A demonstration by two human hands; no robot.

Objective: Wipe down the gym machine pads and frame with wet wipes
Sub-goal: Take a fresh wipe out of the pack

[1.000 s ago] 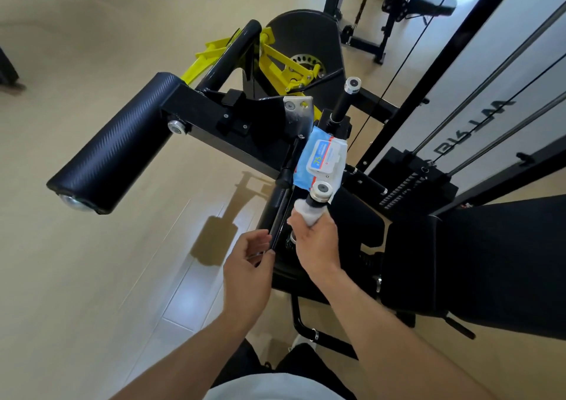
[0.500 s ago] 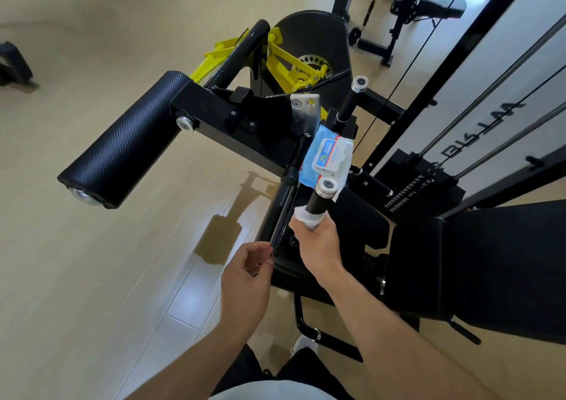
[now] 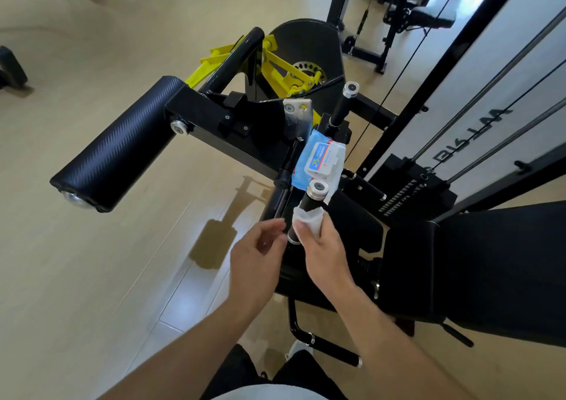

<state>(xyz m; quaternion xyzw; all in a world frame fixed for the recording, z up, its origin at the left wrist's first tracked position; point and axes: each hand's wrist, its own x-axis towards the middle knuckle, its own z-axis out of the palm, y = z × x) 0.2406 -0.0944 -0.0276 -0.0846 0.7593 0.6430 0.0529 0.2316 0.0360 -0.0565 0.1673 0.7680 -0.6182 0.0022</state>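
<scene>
My right hand (image 3: 321,246) grips a white wet wipe (image 3: 309,219) wrapped round the near black handle (image 3: 312,199) of the gym machine, just below its silver end cap. My left hand (image 3: 255,258) hovers beside the handle with fingers relaxed, holding nothing. A blue and white pack of wet wipes (image 3: 318,162) lies on the machine frame just beyond the handle. The black roller pad (image 3: 119,145) sticks out to the left. The black seat pad (image 3: 477,261) is at right.
A second upright handle (image 3: 344,102) stands behind the pack. Yellow linkage (image 3: 275,68) and a black cam cover sit further back. Weight stack guide rods and cables (image 3: 490,93) run along the right. Tan wood floor (image 3: 92,261) stretches to the left.
My left hand has let go of the thin black bar and moved slightly up towards the handle, fingers loosened. My right hand keeps the wipe on the handle.
</scene>
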